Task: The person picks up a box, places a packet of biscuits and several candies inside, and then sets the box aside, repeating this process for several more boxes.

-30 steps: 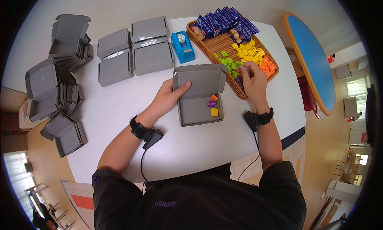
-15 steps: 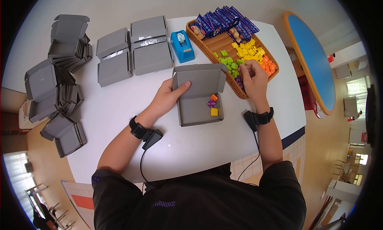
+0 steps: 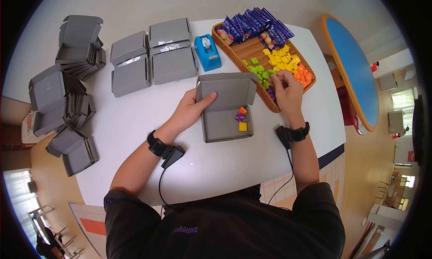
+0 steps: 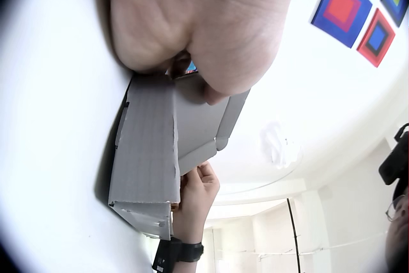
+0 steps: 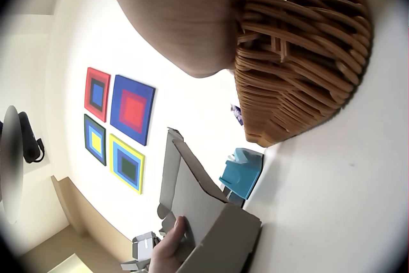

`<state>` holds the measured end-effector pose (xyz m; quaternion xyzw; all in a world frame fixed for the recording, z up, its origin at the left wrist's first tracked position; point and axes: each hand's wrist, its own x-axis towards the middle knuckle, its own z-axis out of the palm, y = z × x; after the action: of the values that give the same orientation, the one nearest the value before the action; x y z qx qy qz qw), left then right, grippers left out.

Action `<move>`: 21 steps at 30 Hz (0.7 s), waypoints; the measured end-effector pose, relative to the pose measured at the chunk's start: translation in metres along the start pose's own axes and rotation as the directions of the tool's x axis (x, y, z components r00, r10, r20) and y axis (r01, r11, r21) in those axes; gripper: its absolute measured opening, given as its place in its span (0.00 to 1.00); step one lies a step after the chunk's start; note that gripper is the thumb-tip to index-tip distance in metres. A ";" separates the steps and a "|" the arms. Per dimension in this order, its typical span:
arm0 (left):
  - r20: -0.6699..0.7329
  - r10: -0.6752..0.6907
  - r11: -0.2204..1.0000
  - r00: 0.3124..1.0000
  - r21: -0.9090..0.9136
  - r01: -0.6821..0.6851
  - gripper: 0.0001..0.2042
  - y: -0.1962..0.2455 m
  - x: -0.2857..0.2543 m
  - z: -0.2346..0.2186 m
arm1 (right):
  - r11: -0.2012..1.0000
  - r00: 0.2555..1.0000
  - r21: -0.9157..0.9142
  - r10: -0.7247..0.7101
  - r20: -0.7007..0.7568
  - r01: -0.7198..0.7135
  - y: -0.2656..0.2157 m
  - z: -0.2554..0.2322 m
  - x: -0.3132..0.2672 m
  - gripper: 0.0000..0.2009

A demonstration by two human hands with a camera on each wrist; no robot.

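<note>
My left hand (image 3: 186, 111) grips the raised lid of a grey cardboard box (image 3: 219, 125), thumb on the inner face and fingers behind. In the box tray lie an orange candy (image 3: 243, 110), a purple candy (image 3: 240, 118) and a yellow candy (image 3: 243, 127). Over the near right side of the wicker basket (image 3: 234, 58), my right hand (image 3: 290, 96) pinches a green candy (image 3: 271, 73) between thumb and fingertips. Beneath it are the green candies (image 3: 258, 70), with purple ones partly hidden by the hand. In the right wrist view the basket wall (image 5: 300, 75) hides the fingertips.
Yellow candies (image 3: 282, 57), orange candies (image 3: 304, 74) and blue snack packets (image 3: 245, 26) fill other parts of the basket. Left of it stand a blue tape dispenser (image 3: 208, 56) and closed grey boxes (image 3: 173, 68). Stacked open boxes (image 3: 47, 95) occupy the table's left side.
My right hand has shifted very slightly over the green candies, keeping its pinch. The left hand and the box stay in place.
</note>
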<state>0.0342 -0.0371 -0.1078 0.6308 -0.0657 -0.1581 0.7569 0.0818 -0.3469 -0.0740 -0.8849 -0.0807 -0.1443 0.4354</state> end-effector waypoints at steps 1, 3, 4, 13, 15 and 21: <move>0.001 0.001 1.000 1.000 0.001 -0.001 0.21 0.000 0.000 0.000 | 1.000 1.000 -0.002 0.001 0.000 -0.001 0.000 0.000 0.000 0.05; 0.003 0.003 1.000 1.000 0.004 -0.003 0.21 -0.001 0.001 0.000 | 1.000 1.000 -0.003 0.005 -0.004 -0.005 0.000 0.000 0.001 0.05; 0.006 0.002 1.000 1.000 -0.001 -0.002 0.21 -0.002 0.001 -0.001 | 1.000 1.000 0.000 0.009 -0.006 -0.009 0.000 0.000 0.001 0.06; 0.012 0.007 1.000 1.000 -0.011 -0.007 0.21 -0.004 0.001 -0.001 | 0.993 0.982 0.116 0.057 -0.180 -0.037 -0.001 0.005 0.000 0.06; 0.008 0.011 1.000 1.000 0.001 -0.011 0.21 -0.003 0.001 -0.001 | 0.993 0.985 0.103 0.069 -0.158 -0.054 -0.002 0.004 0.000 0.06; 0.011 0.010 1.000 1.000 0.000 -0.010 0.21 -0.002 0.001 -0.001 | 0.991 0.988 0.130 0.049 -0.144 -0.030 -0.002 0.003 -0.001 0.07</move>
<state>0.0351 -0.0367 -0.1099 0.6297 -0.0733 -0.1578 0.7571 0.0811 -0.3430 -0.0747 -0.8438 -0.0400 -0.1948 0.4985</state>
